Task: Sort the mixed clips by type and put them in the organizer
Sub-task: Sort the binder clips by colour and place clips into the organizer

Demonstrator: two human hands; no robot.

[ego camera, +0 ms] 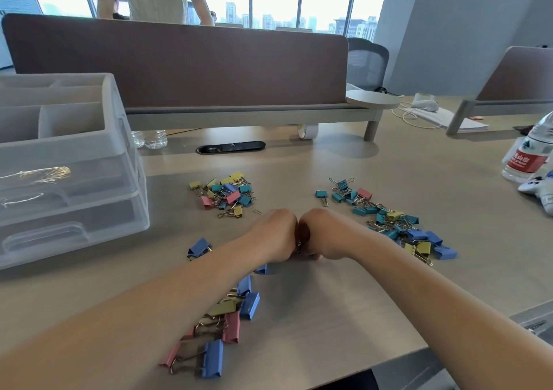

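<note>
L hand (276,235) & R hand (327,234) knuckle-to-knuckle mid desk (329,306) | fingers tucked under, grip can't tell; bit of wire (298,245) showed betw. them | clips lay loose: far pile (226,195), right pile (389,222), near pile (230,321) by L forearm | organizer (71,165) at left, apart

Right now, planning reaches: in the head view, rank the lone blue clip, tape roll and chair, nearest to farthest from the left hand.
1. Lone blue clip, just left of the left hand.
2. Tape roll, across the table.
3. Chair, beyond the divider.
</note>
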